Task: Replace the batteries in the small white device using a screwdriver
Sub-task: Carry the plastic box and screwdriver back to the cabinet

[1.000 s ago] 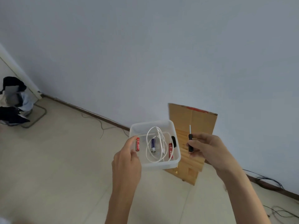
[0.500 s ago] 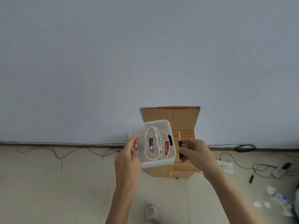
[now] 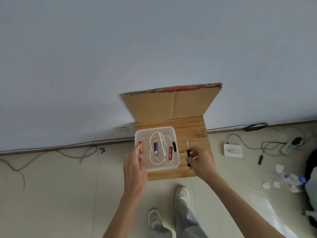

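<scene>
A clear plastic tray (image 3: pixel 176 163) rests on a small wooden table (image 3: pixel 192 131). Inside lie a coiled white cable (image 3: pixel 159 148), a blue battery (image 3: pixel 155 148), a red battery (image 3: pixel 170 153) and a small black piece (image 3: pixel 174 146). My left hand (image 3: pixel 134 166) grips the tray's left edge and pinches another red battery (image 3: pixel 141 148) against it. My right hand (image 3: pixel 200 161), just right of the tray, holds a small black-handled screwdriver (image 3: pixel 188 152) upright. No small white device shows in the tray.
A cardboard sheet (image 3: pixel 173 104) leans on the wall behind the table. Cables, a white box (image 3: pixel 233 150) and a power strip (image 3: pixel 290 146) lie on the floor to the right, with paper scraps (image 3: pixel 281 179). My shoes (image 3: pixel 181 194) stand below the table.
The view swung down and right, so the table top and my feet now show. The tray went from being held in front of the cardboard to resting over the table; both hands kept their grips.
</scene>
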`<state>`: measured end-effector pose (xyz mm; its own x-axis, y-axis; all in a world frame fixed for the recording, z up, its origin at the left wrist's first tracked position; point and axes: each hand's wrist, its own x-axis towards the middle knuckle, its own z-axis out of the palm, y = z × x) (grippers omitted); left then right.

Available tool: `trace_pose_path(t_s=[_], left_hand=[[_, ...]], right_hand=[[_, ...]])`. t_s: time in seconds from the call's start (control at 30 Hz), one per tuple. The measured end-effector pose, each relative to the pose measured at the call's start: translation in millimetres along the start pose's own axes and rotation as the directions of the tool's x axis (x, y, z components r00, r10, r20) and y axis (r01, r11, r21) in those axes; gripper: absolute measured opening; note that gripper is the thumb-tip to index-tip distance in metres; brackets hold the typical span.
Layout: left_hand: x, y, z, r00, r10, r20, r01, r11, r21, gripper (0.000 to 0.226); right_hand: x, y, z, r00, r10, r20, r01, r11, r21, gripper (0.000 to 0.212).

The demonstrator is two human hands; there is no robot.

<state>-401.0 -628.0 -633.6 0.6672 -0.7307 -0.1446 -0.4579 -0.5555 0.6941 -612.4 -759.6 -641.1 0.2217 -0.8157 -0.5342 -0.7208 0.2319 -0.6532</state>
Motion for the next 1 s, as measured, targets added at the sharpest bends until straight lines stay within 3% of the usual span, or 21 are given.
trace_pose_path(t_s=[0.4, 0.63, 0.83, 1.0], left_hand=[[49.3, -91.0, 129.3, 0.995, -0.069, 0.076, 0.064, 0.995, 0.071, 0.037], [57.8, -105.5, 153.7, 0.996, -0.042, 0.080, 0.035, 0.995, 0.089, 0.035], [62.9, -120.5, 166.0, 0.989, -0.061, 0.135, 0.051, 0.996, 0.076, 0.045], [64.0, -126.0, 169.5, 0.983, -0.054, 0.174, 0.041, 0.996, 0.076, 0.039]], right_hand=[[125.9, 108.2, 64.7, 0.997, -0.073, -0.005, 0.070, 0.969, -0.236, 0.035], [138.1, 126.2, 84.3, 0.973, -0.232, -0.001, 0.215, 0.904, -0.369, 0.027], [146.3, 129.5, 88.0, 0.971, -0.236, -0.039, 0.195, 0.876, -0.440, 0.018], [151.4, 131.9, 92.4, 0.977, -0.211, -0.042, 0.166, 0.863, -0.478, 0.016]])
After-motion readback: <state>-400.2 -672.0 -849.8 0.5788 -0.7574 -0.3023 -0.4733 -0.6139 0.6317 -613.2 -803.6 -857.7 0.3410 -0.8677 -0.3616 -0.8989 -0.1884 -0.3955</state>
